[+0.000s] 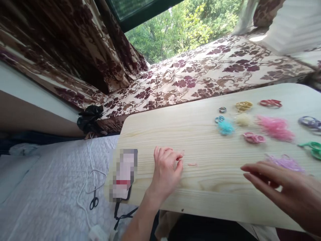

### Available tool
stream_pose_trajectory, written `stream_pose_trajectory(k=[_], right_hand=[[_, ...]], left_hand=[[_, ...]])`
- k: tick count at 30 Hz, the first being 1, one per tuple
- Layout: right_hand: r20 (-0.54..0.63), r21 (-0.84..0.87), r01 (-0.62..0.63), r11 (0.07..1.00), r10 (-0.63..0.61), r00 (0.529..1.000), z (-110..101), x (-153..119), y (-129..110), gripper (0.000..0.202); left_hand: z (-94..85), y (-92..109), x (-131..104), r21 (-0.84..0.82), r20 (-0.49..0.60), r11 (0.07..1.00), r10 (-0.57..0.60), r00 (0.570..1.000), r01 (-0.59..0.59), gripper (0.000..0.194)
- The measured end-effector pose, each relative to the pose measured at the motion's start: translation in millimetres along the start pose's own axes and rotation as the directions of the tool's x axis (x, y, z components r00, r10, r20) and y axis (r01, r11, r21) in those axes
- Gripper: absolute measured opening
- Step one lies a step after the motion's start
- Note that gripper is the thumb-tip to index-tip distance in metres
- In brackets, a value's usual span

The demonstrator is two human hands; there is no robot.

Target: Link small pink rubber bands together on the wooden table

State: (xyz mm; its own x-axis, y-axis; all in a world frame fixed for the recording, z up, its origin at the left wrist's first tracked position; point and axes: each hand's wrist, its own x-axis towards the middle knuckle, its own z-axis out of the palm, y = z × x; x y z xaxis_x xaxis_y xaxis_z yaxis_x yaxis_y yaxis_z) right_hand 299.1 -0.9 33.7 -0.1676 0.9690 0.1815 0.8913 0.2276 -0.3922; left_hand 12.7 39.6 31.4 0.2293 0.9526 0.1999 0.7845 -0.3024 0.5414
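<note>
My left hand [167, 169] rests on the light wooden table, its fingers loosely curled and a small gap between thumb and forefinger. Just right of it lies a small pale pink elastic band [192, 164]; another faint pinkish bit is by the fingertips, too small to make out. My right hand [283, 189] hovers over the table's right part, fingers stretched out and apart from the thumb, nothing seen between them. Beyond it lies a heap of purple bands [286, 163], partly covered by the hand. Pink looped bands [253, 137] are farther back.
Toward the back right are a turquoise heap [225, 127], a bright pink heap [276, 128], yellow loops [243, 106], red loops [271, 103] and green loops [316, 150]. A blurred phone-like object [124, 174] lies at the left edge; scissors [94, 203] and a white cable are on the bed.
</note>
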Motion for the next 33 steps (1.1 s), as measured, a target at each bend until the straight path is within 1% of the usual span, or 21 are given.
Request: stream_pose_trajectory(k=[1,3,7,9,12,19,24,28,33], right_hand=[[0.045,0.045,0.047,0.998,-0.049,0.998,3.7,4.5,-8.1,0.046],[0.136,0.122,0.114,0.986,-0.131,0.982,11.9,9.8,-14.9,0.04],[0.245,0.14,0.105,0.985,-0.137,0.96,28.0,7.9,-7.4,0.033],[0.268,0.145,0.089,0.985,-0.126,0.955,32.2,5.8,-3.2,0.032],[0.284,0.16,0.082,0.984,-0.126,0.951,33.7,5.0,-1.5,0.03],[0.287,0.156,0.072,0.985,-0.115,0.951,34.5,4.9,-1.7,0.03],[0.289,0.2,0.034,0.979,-0.092,0.953,35.9,5.9,-1.8,0.027],[0.283,0.231,0.018,0.973,-0.085,0.955,36.4,5.7,-2.2,0.027],[0.306,0.212,0.01,0.977,-0.076,0.949,36.3,5.0,-2.0,0.03]], left_hand=[[0.9,2.1,-0.6,0.0,0.013,1.0,0.009,1.0,-0.009,0.015],[2.6,6.3,-1.5,0.003,0.038,1.0,0.025,0.999,-0.026,0.015],[6.2,11.1,-1.8,0.036,0.069,0.998,0.052,0.996,-0.054,0.015],[8.0,11.9,-1.6,0.061,0.082,0.996,0.067,0.994,-0.072,0.013],[10.3,13.1,-1.0,0.105,0.103,0.989,0.092,0.99,-0.102,0.011],[11.7,19.0,4.5,0.206,0.141,0.968,0.115,0.983,-0.143,0.012],[15.0,21.5,6.3,0.25,0.138,0.954,0.133,0.981,-0.165,0.015],[16.5,23.9,4.0,0.202,0.135,0.965,0.139,0.981,-0.164,0.015],[14.3,27.6,2.1,0.038,0.073,0.996,0.078,0.994,-0.081,0.018]])
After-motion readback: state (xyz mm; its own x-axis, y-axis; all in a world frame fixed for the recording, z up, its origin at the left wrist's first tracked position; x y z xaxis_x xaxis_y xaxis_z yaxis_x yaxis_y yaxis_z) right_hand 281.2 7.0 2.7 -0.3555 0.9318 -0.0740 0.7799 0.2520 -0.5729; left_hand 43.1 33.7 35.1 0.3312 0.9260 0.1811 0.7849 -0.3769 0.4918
